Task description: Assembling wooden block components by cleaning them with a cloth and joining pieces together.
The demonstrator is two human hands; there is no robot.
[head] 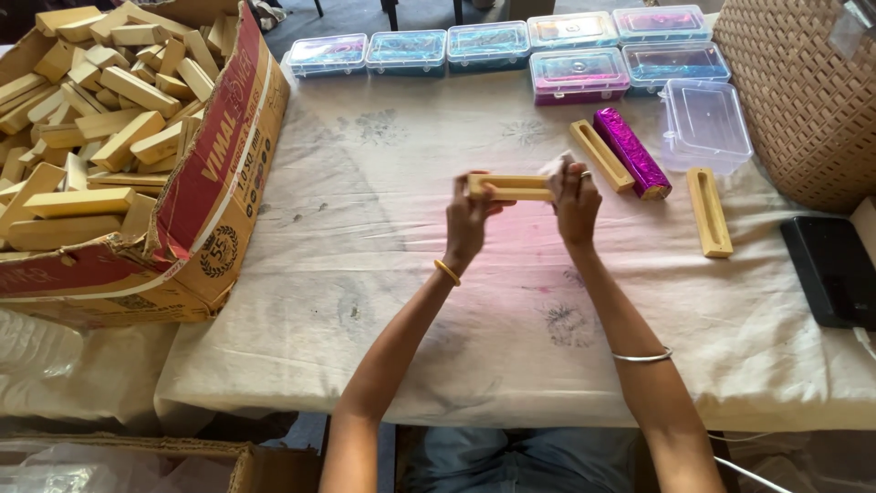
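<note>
My left hand (467,219): closed around the left end of a grooved wooden block (507,187), held above the cloth-covered table (383,274).
My right hand (577,203): gripping the block's right end; something pale, maybe a scrap of cloth, shows at my fingertips (558,166), though I cannot tell for sure.
Done, as I judge: one purple foil-wrapped block (631,152) lies just right of my fingers.
Left: two bare blocks beside it (601,155) (709,211), plus a full cardboard box of blocks (100,137) far to my left.
Beyond my fingers: closed plastic cases (493,46) in a row, one empty clear case (704,123).
</note>
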